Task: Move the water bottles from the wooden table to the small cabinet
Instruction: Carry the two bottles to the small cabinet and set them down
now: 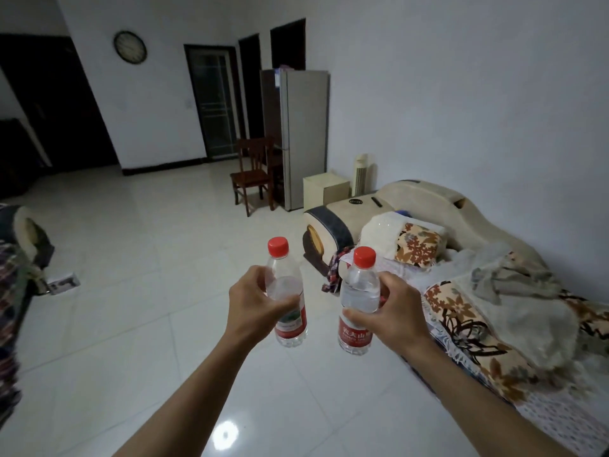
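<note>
I hold two clear plastic water bottles with red caps and red labels, upright in front of me above the tiled floor. My left hand [255, 301] grips the left water bottle [287, 278] around its middle. My right hand [393, 311] grips the right water bottle [359, 288] the same way. A small cream cabinet [324, 191] stands far ahead against the wall, beside the grey fridge [304, 136]. The wooden table is not in view.
A sofa [478, 291] covered with patterned cloths and cushions runs along the right wall. A wooden chair [252, 176] stands left of the fridge. A white tower fan [361, 174] stands behind the cabinet. Furniture with cloth is at the left edge [19, 258].
</note>
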Action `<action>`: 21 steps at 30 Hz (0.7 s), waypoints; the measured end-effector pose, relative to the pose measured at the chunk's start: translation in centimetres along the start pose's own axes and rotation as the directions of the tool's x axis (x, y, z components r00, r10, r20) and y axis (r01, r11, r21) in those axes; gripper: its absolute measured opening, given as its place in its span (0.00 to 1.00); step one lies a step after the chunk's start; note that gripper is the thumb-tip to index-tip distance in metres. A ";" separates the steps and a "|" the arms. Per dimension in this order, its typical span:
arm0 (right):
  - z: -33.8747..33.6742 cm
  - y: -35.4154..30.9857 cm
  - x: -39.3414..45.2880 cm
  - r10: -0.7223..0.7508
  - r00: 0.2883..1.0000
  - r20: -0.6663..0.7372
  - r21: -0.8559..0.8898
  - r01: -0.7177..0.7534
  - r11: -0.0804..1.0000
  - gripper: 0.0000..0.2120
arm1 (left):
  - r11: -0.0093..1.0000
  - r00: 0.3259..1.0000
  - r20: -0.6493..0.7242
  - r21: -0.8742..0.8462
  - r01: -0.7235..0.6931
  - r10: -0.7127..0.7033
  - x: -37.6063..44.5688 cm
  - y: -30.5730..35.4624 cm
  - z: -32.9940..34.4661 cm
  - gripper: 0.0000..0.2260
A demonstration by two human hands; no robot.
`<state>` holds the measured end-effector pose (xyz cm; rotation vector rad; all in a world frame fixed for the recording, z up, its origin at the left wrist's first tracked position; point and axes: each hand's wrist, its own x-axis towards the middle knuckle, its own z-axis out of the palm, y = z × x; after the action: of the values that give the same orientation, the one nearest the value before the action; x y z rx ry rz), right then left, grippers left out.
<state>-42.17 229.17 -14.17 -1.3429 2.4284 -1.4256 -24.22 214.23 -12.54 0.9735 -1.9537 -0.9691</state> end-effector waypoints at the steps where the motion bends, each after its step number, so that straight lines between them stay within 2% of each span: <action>1: 0.4 -0.3 0.7 -0.009 1.000 -0.005 -0.004 0.009 1.000 0.26 | 1.000 1.000 -0.001 -0.002 -0.007 0.007 0.7 -0.2 -0.2 0.21; 7: 2.8 -2.0 4.7 -0.033 0.998 -0.052 -0.035 0.031 0.999 0.26 | 0.999 1.000 0.001 -0.049 -0.004 0.004 5.5 -2.1 -1.6 0.21; 14: 5.8 -3.6 9.4 -0.063 0.994 -0.084 -0.071 0.057 0.996 0.26 | 0.994 0.995 -0.003 -0.039 -0.103 0.103 12.0 -4.6 -3.4 0.22; 21: 7.9 -2.0 14.5 -0.033 0.996 -0.089 -0.047 0.029 0.998 0.24 | 0.993 0.994 0.023 -0.048 -0.104 0.106 18.1 -6.0 -1.5 0.22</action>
<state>-46.74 213.33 -11.91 -1.3598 2.5214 -1.4772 -29.14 195.78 -12.05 0.8278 -1.9740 -0.9670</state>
